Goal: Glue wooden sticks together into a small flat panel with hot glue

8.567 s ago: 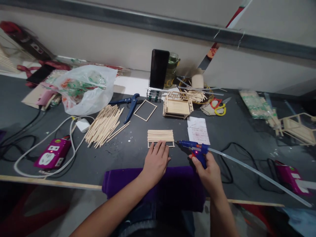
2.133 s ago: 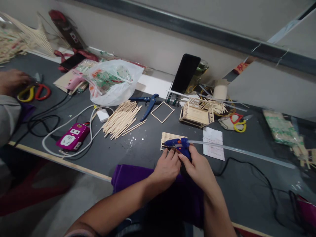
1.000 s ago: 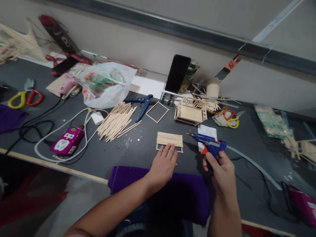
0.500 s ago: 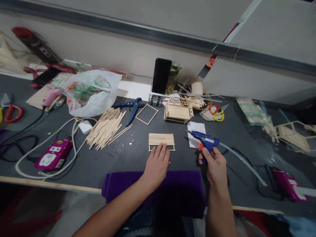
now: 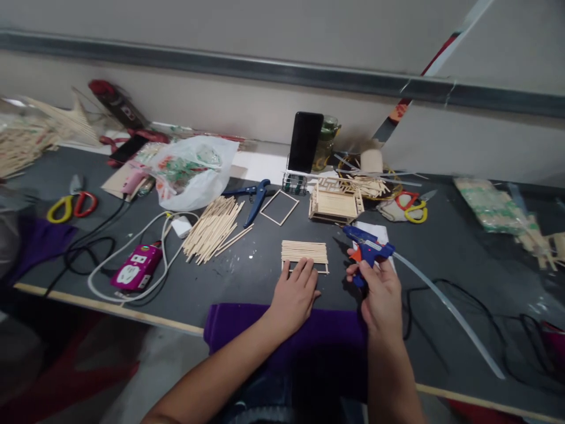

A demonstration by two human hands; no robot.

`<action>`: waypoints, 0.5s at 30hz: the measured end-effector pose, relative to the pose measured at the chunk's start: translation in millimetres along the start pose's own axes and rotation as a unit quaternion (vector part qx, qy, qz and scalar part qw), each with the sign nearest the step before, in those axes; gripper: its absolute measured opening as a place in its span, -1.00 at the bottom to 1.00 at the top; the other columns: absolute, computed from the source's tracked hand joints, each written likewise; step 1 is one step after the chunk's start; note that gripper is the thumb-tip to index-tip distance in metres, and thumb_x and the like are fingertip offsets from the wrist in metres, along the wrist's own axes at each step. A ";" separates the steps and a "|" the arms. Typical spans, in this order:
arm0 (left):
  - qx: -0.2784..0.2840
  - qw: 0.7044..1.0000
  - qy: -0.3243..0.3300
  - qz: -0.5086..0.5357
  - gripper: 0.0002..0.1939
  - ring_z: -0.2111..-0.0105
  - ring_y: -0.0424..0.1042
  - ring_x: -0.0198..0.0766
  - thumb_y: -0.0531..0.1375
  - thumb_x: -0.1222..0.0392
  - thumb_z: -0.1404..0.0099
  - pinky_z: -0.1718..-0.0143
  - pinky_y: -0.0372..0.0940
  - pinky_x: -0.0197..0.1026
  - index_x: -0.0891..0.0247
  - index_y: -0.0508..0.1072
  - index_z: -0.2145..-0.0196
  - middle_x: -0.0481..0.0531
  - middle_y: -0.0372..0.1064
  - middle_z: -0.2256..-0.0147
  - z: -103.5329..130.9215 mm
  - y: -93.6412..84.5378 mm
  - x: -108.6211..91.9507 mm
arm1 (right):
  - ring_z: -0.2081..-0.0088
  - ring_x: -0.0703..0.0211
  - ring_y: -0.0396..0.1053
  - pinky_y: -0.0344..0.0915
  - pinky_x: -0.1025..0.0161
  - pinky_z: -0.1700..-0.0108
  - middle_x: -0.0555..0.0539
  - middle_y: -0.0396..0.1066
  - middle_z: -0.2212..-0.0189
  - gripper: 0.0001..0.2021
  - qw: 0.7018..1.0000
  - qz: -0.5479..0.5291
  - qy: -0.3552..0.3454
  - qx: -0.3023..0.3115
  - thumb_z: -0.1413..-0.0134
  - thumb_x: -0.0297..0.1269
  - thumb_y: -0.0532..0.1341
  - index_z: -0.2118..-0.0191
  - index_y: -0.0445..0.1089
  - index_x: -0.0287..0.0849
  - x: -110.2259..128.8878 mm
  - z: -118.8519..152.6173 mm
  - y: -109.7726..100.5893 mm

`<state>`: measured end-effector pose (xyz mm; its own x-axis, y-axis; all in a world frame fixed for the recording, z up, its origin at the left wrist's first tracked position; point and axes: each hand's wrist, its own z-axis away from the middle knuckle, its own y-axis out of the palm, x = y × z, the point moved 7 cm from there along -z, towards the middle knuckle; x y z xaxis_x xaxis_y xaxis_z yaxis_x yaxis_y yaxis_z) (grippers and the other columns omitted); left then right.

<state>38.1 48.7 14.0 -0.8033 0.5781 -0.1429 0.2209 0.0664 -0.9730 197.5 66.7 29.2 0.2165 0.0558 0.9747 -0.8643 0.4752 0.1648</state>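
Observation:
My left hand (image 5: 296, 290) lies with its fingers stretched over the near edge of a small wooden stick panel (image 5: 304, 251), touching its frame. Thin sticks cover the far part of that frame, while its near strip stays uncovered. My right hand (image 5: 378, 290) is wrapped round the handle of a blue glue gun (image 5: 369, 246) with an orange trigger. A long clear glue stick (image 5: 450, 312) trails from the gun's back. Its nozzle points left, above a white paper (image 5: 375, 231). Beyond the panel lie a bare square stick frame (image 5: 279, 208) and a small wooden box-like model (image 5: 335, 203).
Left of the panel are a pile of sticks (image 5: 214, 229), a blue cutter (image 5: 256, 203), a plastic bag (image 5: 198, 171) and a purple power strip (image 5: 138, 266) with a white cable. A phone (image 5: 305, 141) stands at the back. Scissors (image 5: 415, 207) lie at right. A purple cloth (image 5: 220, 324) hangs over the front edge.
The view has turned left, so things sit further right. The glue gun has shifted nearer the panel and tilted. My left hand stays on the panel's near edge.

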 end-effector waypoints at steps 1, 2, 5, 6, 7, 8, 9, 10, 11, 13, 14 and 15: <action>-0.004 1.000 0.002 -0.001 -0.59 -0.23 0.14 -0.05 -0.03 0.09 -0.42 -0.21 0.05 0.14 0.34 0.30 -0.11 0.17 0.20 -0.22 0.9 -0.7 -0.9 | 0.49 0.33 0.34 0.30 0.34 0.50 -0.09 0.48 0.21 -0.67 1.000 -0.005 -0.001 0.007 0.10 -0.20 0.34 0.18 0.35 -0.15 -0.9 1.5 4.4; -0.010 1.000 0.006 0.000 -0.59 -0.23 0.15 -0.05 -0.03 0.09 -0.42 -0.21 0.05 0.13 0.34 0.30 -0.11 0.17 0.21 -0.21 1.9 -2.4 -1.9 | 0.50 0.33 0.33 0.30 0.34 0.50 -0.08 0.48 0.22 -0.69 1.000 -0.009 -0.003 0.013 0.09 -0.20 0.33 0.18 0.35 -0.15 -2.0 2.7 7.6; -0.039 0.999 0.009 0.019 -0.62 -0.18 0.19 -0.08 0.00 0.10 -0.41 -0.18 0.10 0.03 0.35 0.33 -0.08 0.17 0.27 -0.17 5.4 -15.5 2.7 | 0.51 0.33 0.31 0.28 0.34 0.51 -0.05 0.48 0.25 -0.71 1.000 -0.016 -0.004 0.018 0.08 -0.21 0.33 0.21 0.35 -0.15 -7.5 4.4 10.6; -0.047 0.998 -0.003 0.028 -0.64 -0.14 0.23 -0.10 0.00 0.10 -0.41 -0.13 0.15 -0.03 0.34 0.35 -0.04 0.17 0.30 -0.13 6.5 -22.0 10.2 | 0.51 0.34 0.31 0.27 0.34 0.52 -0.06 0.48 0.25 -0.71 1.000 -0.018 -0.001 0.016 0.09 -0.21 0.33 0.21 0.36 -0.15 -9.4 4.4 9.9; -0.051 0.998 -0.023 0.035 -0.68 -0.07 0.29 -0.12 0.02 0.11 -0.40 -0.05 0.22 -0.09 0.33 0.39 0.01 0.17 0.34 -0.07 7.8 -28.6 21.9 | 0.51 0.34 0.30 0.27 0.35 0.52 -0.06 0.48 0.24 -0.71 1.000 -0.022 0.002 0.013 0.09 -0.22 0.34 0.21 0.36 -0.16 -11.1 4.2 8.7; -0.050 0.996 -0.062 0.034 -0.72 0.05 0.34 -0.14 0.03 0.12 -0.40 0.06 0.28 -0.12 0.30 0.42 0.10 0.16 0.40 0.04 9.5 -35.1 38.9 | 0.51 0.34 0.30 0.27 0.35 0.52 -0.07 0.48 0.24 -0.71 1.000 -0.026 0.005 0.010 0.09 -0.22 0.34 0.20 0.36 -0.16 -12.4 3.9 7.7; -0.052 0.993 -0.104 0.015 -0.75 0.17 0.35 -0.13 0.03 0.13 -0.39 0.17 0.30 -0.11 0.29 0.44 0.21 0.15 0.42 0.16 11.8 -42.4 58.6 | 0.51 0.35 0.30 0.27 0.35 0.51 -0.07 0.48 0.23 -0.70 0.999 -0.031 0.006 0.008 0.08 -0.23 0.34 0.19 0.36 -0.16 -13.1 3.6 6.8; -0.051 0.986 -0.156 -0.015 -0.77 0.23 0.34 -0.11 0.03 0.16 -0.38 0.21 0.29 -0.08 0.29 0.44 0.28 0.16 0.40 0.25 15.1 -49.6 81.5 | 0.52 0.35 0.29 0.27 0.35 0.51 -0.07 0.49 0.23 -0.70 0.999 -0.035 0.006 0.007 0.08 -0.23 0.34 0.19 0.36 -0.17 -13.5 3.3 6.4; -0.050 0.979 -0.192 -0.046 -0.78 0.26 0.32 -0.09 0.04 0.18 -0.37 0.25 0.29 -0.06 0.30 0.44 0.33 0.17 0.37 0.30 18.3 -56.4 102.8 | 0.52 0.36 0.29 0.27 0.35 0.51 -0.07 0.49 0.22 -0.70 0.999 -0.038 0.005 0.007 0.07 -0.23 0.34 0.18 0.37 -0.17 -13.6 3.2 6.4; -0.036 0.960 -0.262 -0.090 -0.82 0.24 0.30 -0.03 0.07 0.22 -0.33 0.25 0.27 -0.04 0.30 0.45 0.32 0.18 0.35 0.31 25.4 -66.2 143.2 | 0.53 0.36 0.29 0.27 0.35 0.51 -0.07 0.49 0.22 -0.71 0.999 -0.041 0.004 0.012 0.06 -0.24 0.34 0.18 0.37 -0.17 -13.8 3.3 7.7; -0.026 0.950 -0.296 -0.101 -0.82 0.22 0.29 -0.02 0.08 0.22 -0.32 0.23 0.26 -0.04 0.30 0.45 0.32 0.18 0.35 0.30 28.9 -69.0 160.2 | 0.53 0.36 0.28 0.26 0.35 0.51 -0.07 0.49 0.23 -0.71 0.999 -0.041 0.003 0.014 0.06 -0.24 0.34 0.18 0.38 -0.17 -13.9 3.5 8.5; -0.013 0.939 -0.326 -0.108 -0.83 0.19 0.29 -0.01 0.08 0.22 -0.31 0.20 0.25 -0.04 0.30 0.46 0.32 0.19 0.35 0.28 32.0 -70.1 174.2 | 0.53 0.36 0.28 0.26 0.35 0.52 -0.07 0.49 0.23 -0.71 0.999 -0.041 0.002 0.015 0.05 -0.23 0.34 0.18 0.38 -0.17 -14.2 3.7 9.1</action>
<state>-135.1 118.7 51.5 -0.9969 -0.0717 -0.0311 0.0201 0.1486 -0.9887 184.8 67.0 17.4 0.2896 0.0221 0.9569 -0.8568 0.4516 0.2489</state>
